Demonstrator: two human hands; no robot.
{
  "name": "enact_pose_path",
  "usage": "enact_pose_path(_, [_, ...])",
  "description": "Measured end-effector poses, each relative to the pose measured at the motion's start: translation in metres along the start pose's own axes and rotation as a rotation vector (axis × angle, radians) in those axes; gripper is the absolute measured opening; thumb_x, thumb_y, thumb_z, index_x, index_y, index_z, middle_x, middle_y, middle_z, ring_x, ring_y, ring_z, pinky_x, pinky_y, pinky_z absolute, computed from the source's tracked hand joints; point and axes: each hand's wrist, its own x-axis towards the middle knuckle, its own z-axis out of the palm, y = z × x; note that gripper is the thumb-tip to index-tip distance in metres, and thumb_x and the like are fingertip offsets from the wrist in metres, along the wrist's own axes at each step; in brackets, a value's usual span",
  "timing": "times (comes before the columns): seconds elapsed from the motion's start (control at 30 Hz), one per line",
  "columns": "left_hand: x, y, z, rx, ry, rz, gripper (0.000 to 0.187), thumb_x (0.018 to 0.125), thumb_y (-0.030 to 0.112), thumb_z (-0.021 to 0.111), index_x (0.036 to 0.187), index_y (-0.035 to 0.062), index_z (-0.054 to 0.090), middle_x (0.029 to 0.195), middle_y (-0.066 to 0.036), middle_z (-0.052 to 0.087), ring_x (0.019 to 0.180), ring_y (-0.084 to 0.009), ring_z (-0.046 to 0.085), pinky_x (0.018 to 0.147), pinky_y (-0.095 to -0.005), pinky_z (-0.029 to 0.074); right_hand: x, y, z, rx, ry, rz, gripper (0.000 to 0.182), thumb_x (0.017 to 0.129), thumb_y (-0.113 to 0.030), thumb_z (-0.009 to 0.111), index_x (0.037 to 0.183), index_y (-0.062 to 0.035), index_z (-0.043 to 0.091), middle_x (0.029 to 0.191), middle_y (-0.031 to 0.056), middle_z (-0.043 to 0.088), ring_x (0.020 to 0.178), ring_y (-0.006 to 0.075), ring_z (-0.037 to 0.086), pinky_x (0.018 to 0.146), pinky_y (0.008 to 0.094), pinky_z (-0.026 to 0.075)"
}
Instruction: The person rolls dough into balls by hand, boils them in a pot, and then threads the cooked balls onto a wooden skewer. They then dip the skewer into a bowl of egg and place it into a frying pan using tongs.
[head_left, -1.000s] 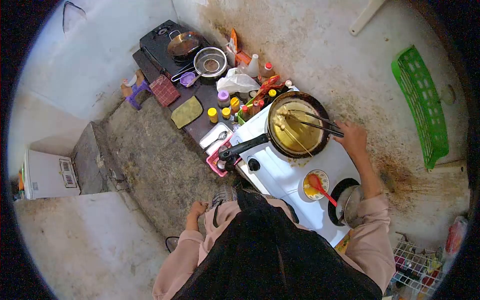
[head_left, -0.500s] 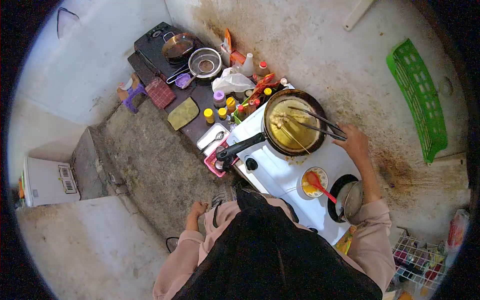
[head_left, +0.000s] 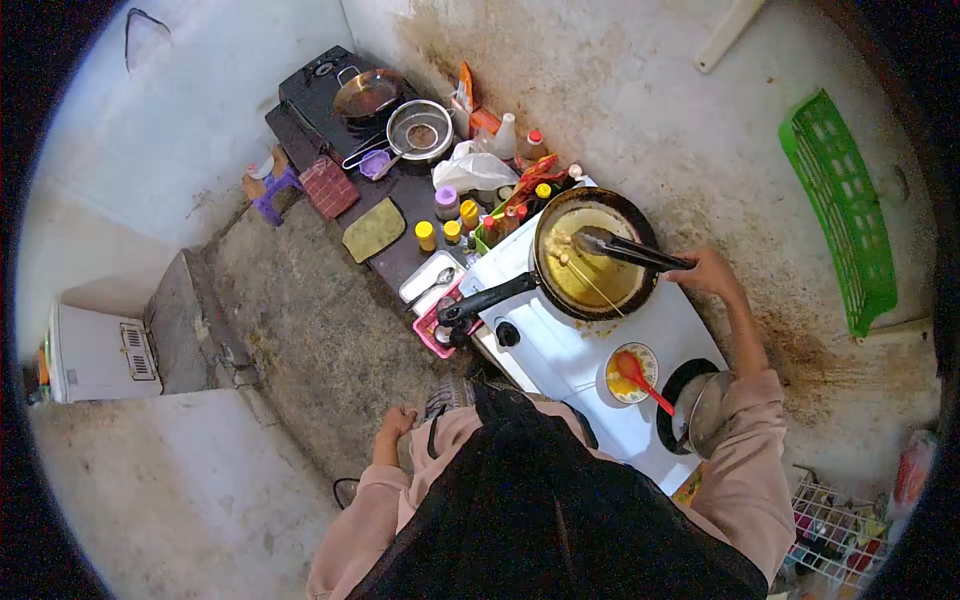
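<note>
My right hand (head_left: 710,272) is closed on the handle end of dark tongs (head_left: 640,253), which reach over a frying pan (head_left: 541,240) from its right side. In the pan is yellowish oil (head_left: 600,285) with a thin skewer (head_left: 598,283) lying across it. Pale food on the skewer's upper end sits near the tongs' tips. Down at my left side hangs my left hand (head_left: 401,419), its fingers loosely curled with nothing showing in them. Below the pan on the white stove (head_left: 560,350) stands a bowl (head_left: 611,390) of orange liquid, holding a red spoon (head_left: 640,377).
The pan's long black handle (head_left: 490,297) points left over the stove edge. A metal pot (head_left: 712,412) stands near my right forearm. Beyond are seasoning bottles (head_left: 448,205), a strainer (head_left: 420,130) and a wok (head_left: 368,92). A green basket (head_left: 840,215) hangs on the wall.
The tongs' two arms, spread apart before, now appear together, with their tips near the food at the skewer's end. The whole view has shifted slightly. My left hand stays at my side.
</note>
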Motion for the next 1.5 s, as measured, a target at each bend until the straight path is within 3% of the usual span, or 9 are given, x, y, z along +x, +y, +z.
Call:
enact_pose_path(0.17, [-0.014, 0.009, -0.008, -0.050, -0.043, 0.002, 0.038, 0.069, 0.038, 0.054, 0.067, 0.0020, 0.063, 0.069, -0.021, 0.061, 0.073, -0.0325, 0.060, 0.068, -0.0398, 0.046, -0.008, 0.007, 0.008, -0.128, 0.120, -0.170, 0.043, 0.056, -0.033, 0.076, 0.092, -0.0124, 0.065, 0.073, 0.0086, 0.064, 0.065, 0.0208, 0.060, 0.064, 0.0343, 0.046])
enact_pose_path(0.37, [0.003, -0.001, 0.001, -0.074, -0.029, -0.024, 0.037, 0.069, 0.038, 0.054, 0.068, 0.0013, 0.063, 0.068, -0.020, 0.061, 0.073, -0.0306, 0.061, 0.067, -0.0377, 0.046, -0.019, -0.003, 0.008, -0.121, 0.098, -0.080, 0.044, 0.056, -0.033, 0.074, 0.092, -0.0095, 0.065, 0.076, 0.0123, 0.063, 0.070, 0.0246, 0.060, 0.065, 0.0340, 0.045])
enact_pose_path(0.47, [0.015, -0.004, 0.004, -0.047, -0.047, -0.026, 0.038, 0.070, 0.038, 0.054, 0.069, 0.0010, 0.063, 0.068, -0.019, 0.061, 0.073, -0.0295, 0.061, 0.068, -0.0376, 0.046, -0.022, -0.005, 0.012, -0.191, 0.127, -0.057, 0.044, 0.056, -0.033, 0.075, 0.095, -0.0163, 0.065, 0.076, 0.0091, 0.064, 0.067, 0.0233, 0.061, 0.066, 0.0353, 0.047])
enact_pose_path(0.67, [0.003, 0.016, -0.010, 0.039, -0.082, 0.007, 0.041, 0.071, 0.040, 0.055, 0.068, 0.0003, 0.062, 0.071, -0.019, 0.062, 0.074, -0.0301, 0.061, 0.070, -0.0386, 0.046, -0.030, -0.007, 0.026, -0.403, 0.410, -0.077, 0.052, 0.060, -0.034, 0.072, 0.108, -0.0196, 0.058, 0.090, 0.0089, 0.062, 0.076, 0.0256, 0.060, 0.065, 0.0380, 0.048])
enact_pose_path(0.77, [0.007, 0.012, -0.008, 0.080, -0.076, 0.012, 0.043, 0.071, 0.042, 0.055, 0.069, 0.0001, 0.062, 0.074, -0.019, 0.062, 0.078, -0.0311, 0.061, 0.071, -0.0386, 0.046, -0.029, 0.002, 0.044, -0.571, 0.678, -0.257, 0.050, 0.060, -0.027, 0.072, 0.107, -0.0163, 0.057, 0.090, 0.0068, 0.059, 0.079, 0.0245, 0.058, 0.067, 0.0372, 0.046])
enact_pose_path(1.07, [0.010, 0.009, -0.006, 0.150, -0.064, -0.034, 0.045, 0.073, 0.043, 0.053, 0.081, 0.0000, 0.062, 0.084, -0.022, 0.061, 0.090, -0.0341, 0.057, 0.077, -0.0395, 0.043, -0.037, 0.023, 0.063, -0.684, 0.740, -0.429, 0.057, 0.057, -0.019, 0.072, 0.110, -0.0153, 0.052, 0.099, 0.0039, 0.055, 0.085, 0.0234, 0.056, 0.070, 0.0337, 0.047])
enact_pose_path(1.27, [0.033, -0.013, 0.010, 0.216, -0.057, 0.100, 0.047, 0.073, 0.043, 0.053, 0.082, -0.0018, 0.061, 0.084, -0.024, 0.060, 0.087, -0.0354, 0.057, 0.075, -0.0407, 0.044, -0.050, 0.025, 0.059, -0.603, 0.457, -0.193, 0.064, 0.065, -0.024, 0.069, 0.123, -0.0188, 0.041, 0.114, 0.0075, 0.050, 0.102, 0.0269, 0.050, 0.082, 0.0424, 0.042])
enact_pose_path(1.37, [0.041, -0.020, 0.014, 0.125, -0.091, 0.088, 0.045, 0.072, 0.041, 0.053, 0.079, -0.0023, 0.061, 0.077, -0.023, 0.061, 0.081, -0.0347, 0.059, 0.072, -0.0410, 0.045, -0.058, 0.026, 0.049, -0.649, 0.618, -0.295, 0.063, 0.054, -0.023, 0.074, 0.113, -0.0195, 0.052, 0.100, 0.0042, 0.055, 0.084, 0.0233, 0.056, 0.069, 0.0351, 0.047])
enact_pose_path(1.5, [0.023, 0.003, 0.000, 0.055, -0.089, 0.012, 0.041, 0.072, 0.039, 0.054, 0.068, -0.0005, 0.062, 0.066, -0.019, 0.061, 0.070, -0.0314, 0.061, 0.068, -0.0390, 0.046, -0.061, 0.022, 0.028, -0.708, 0.578, -0.233, 0.061, 0.055, -0.024, 0.074, 0.112, -0.0202, 0.053, 0.099, 0.0043, 0.055, 0.081, 0.0233, 0.057, 0.067, 0.0339, 0.047])
